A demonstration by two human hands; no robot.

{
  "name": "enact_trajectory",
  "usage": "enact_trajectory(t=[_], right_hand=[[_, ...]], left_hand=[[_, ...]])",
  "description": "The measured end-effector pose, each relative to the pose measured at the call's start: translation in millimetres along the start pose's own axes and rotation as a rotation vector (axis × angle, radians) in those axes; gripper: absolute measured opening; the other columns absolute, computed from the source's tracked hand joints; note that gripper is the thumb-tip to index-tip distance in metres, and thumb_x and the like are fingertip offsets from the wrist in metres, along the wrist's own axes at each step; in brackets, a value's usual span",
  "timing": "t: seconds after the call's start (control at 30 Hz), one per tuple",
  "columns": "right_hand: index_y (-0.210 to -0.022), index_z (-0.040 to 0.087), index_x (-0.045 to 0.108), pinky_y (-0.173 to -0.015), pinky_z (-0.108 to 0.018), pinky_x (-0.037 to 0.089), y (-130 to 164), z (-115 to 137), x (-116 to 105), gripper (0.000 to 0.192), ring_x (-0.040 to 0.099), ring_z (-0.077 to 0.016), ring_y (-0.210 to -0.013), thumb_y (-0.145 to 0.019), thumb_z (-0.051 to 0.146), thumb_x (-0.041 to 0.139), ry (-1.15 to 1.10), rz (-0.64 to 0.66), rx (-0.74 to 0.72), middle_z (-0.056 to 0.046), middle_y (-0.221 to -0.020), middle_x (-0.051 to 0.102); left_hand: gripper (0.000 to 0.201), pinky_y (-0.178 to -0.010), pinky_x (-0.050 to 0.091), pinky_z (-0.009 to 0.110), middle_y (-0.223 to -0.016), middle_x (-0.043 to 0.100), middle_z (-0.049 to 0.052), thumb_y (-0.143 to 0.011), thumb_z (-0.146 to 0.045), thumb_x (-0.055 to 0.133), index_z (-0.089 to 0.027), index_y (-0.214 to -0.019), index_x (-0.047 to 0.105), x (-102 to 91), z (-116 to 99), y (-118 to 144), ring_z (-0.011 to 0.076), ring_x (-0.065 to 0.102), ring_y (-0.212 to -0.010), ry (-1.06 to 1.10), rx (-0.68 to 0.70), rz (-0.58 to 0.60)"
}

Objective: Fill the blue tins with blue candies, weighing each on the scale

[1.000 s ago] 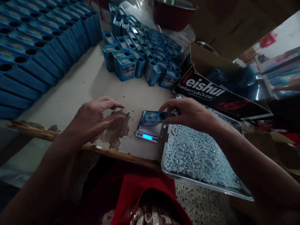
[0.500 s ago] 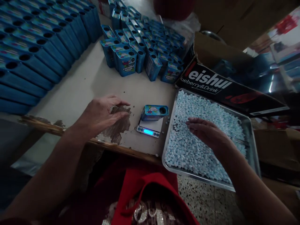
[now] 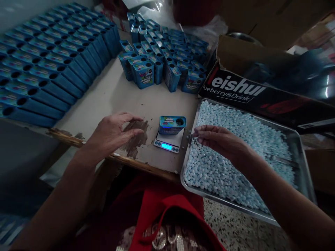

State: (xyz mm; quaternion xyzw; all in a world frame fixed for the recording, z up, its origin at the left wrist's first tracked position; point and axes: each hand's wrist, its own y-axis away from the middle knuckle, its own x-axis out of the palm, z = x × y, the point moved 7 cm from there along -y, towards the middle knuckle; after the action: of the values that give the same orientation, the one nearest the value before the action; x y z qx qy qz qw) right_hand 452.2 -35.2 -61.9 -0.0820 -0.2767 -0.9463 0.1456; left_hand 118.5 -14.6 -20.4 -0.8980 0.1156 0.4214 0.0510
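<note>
While the left hand stays wide, the right hand has shifted nearer the box on the scale, fingers narrow, contents unclear.

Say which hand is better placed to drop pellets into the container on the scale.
Likely the right hand: it's above the pellets and nearer the opening of the container. The left hand is farther from both.

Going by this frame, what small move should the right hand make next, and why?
Probably a short shift left to the hole in the blue box: that box stands on the lit scale, hole upward, and the right hand's fingers look pinched beside it. Whether they hold anything is unclear.
</note>
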Motion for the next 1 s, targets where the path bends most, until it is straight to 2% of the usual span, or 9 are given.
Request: enact_trajectory(t=[0.1, 0.2, 0.3, 0.37, 0.47, 0.6, 0.73, 0.83, 1.0], right_hand=[[-0.103, 0.020, 0.085, -0.084, -0.021, 0.064, 1.0, 14.3, 7.4, 0.022, 0.077, -0.0124, -0.085, -0.084, 0.027, 0.093, -0.003, 0.013, -0.042, -0.004, -0.097, 0.082], [-0.097, 0.020, 0.086, -0.076, -0.019, 0.063, -1.3, 37.0, 14.9, 0.017, 0.076, -0.0108, -0.077, -0.083, 0.028, 0.093, 0.015, -0.047, -0.140, -0.004, -0.092, 0.082], [-0.099, 0.020, 0.086, -0.070, -0.022, 0.062, -5.4, 59.7, 33.3, 0.018, 0.075, -0.0119, -0.071, -0.085, 0.030, 0.090, 0.125, -0.059, -0.280, -0.004, -0.085, 0.082], [-0.101, 0.020, 0.086, -0.068, -0.025, 0.061, -7.4, 70.9, 47.6, 0.017, 0.074, -0.0139, -0.069, -0.088, 0.030, 0.087, 0.265, -0.069, -0.371, -0.003, -0.078, 0.080], [-0.101, 0.021, 0.086, -0.063, -0.028, 0.056, -8.0, 82.8, 65.3, 0.012, 0.071, -0.0148, -0.064, -0.090, 0.023, 0.081, 0.593, -0.120, -0.487, 0.000, -0.071, 0.077], [-0.098, 0.023, 0.086, -0.070, -0.030, 0.051, -9.2, 94.6, 85.4, 0.017, 0.072, -0.0177, -0.076, -0.090, 0.014, 0.074, 1.033, -0.108, -0.577, -0.001, -0.084, 0.080], [-0.094, 0.022, 0.086, -0.074, -0.031, 0.046, -15.0, 106.8, 99.7, 0.022, 0.069, -0.0181, -0.078, -0.083, 0.007, 0.076, 1.281, -0.060, -0.604, -0.002, -0.088, 0.079], [-0.091, 0.022, 0.085, -0.072, -0.031, 0.043, -19.6, 112.6, 105.2, 0.023, 0.064, -0.0165, -0.074, -0.081, 0.004, 0.076, 1.357, -0.045, -0.607, -0.002, -0.084, 0.075], [-0.092, 0.021, 0.085, -0.073, -0.032, 0.046, -19.8, 114.5, 107.0, 0.016, 0.066, -0.0175, -0.077, -0.083, 0.009, 0.078, 1.258, -0.082, -0.631, -0.003, -0.088, 0.074]], left_hand=[[0.041, -0.106, 0.055, 0.041, -0.122, 0.077, 0.006, -0.090, -0.048, 0.074, -0.025, -0.124, 0.079, 5.2, -5.0, -5.1, 0.0275, 0.072, -0.111, 0.034, 0.008, 0.005], [0.046, -0.105, 0.056, 0.042, -0.126, 0.077, 0.007, -0.091, -0.054, 0.071, -0.025, -0.125, 0.079, 10.9, -10.1, -11.6, 0.0292, 0.073, -0.113, 0.080, 0.017, 0.031], [0.051, -0.105, 0.056, 0.044, -0.127, 0.077, 0.008, -0.091, -0.060, 0.070, -0.023, -0.125, 0.079, 13.8, -10.6, -16.1, 0.0308, 0.072, -0.116, 0.125, 0.036, 0.061], [0.053, -0.105, 0.056, 0.043, -0.125, 0.077, 0.009, -0.091, -0.062, 0.070, -0.022, -0.125, 0.079, 13.4, -7.3, -17.5, 0.0309, 0.072, -0.115, 0.142, 0.054, 0.070], [0.051, -0.105, 0.056, 0.042, -0.125, 0.077, 0.008, -0.092, -0.061, 0.071, -0.024, -0.127, 0.078, 11.9, 3.4, -17.8, 0.0296, 0.072, -0.113, 0.138, 0.060, 0.072], [0.045, -0.107, 0.054, 0.041, -0.126, 0.076, 0.007, -0.093, -0.054, 0.073, -0.025, -0.127, 0.078, 12.0, 18.9, -17.6, 0.0285, 0.071, -0.114, 0.102, 0.049, 0.079], [0.043, -0.105, 0.054, 0.039, -0.126, 0.076, 0.007, -0.092, -0.051, 0.073, -0.026, -0.127, 0.077, 11.5, 24.8, -18.4, 0.0274, 0.071, -0.113, 0.107, 0.053, 0.089], [0.042, -0.102, 0.055, 0.040, -0.125, 0.075, 0.007, -0.093, -0.051, 0.073, -0.025, -0.126, 0.077, 8.7, 25.5, -18.4, 0.0267, 0.071, -0.110, 0.110, 0.050, 0.089], [0.041, -0.103, 0.052, 0.037, -0.128, 0.073, 0.007, -0.095, -0.048, 0.072, -0.022, -0.127, 0.075, 7.2, 27.5, -14.8, 0.0249, 0.068, -0.112, 0.107, 0.061, 0.107]])
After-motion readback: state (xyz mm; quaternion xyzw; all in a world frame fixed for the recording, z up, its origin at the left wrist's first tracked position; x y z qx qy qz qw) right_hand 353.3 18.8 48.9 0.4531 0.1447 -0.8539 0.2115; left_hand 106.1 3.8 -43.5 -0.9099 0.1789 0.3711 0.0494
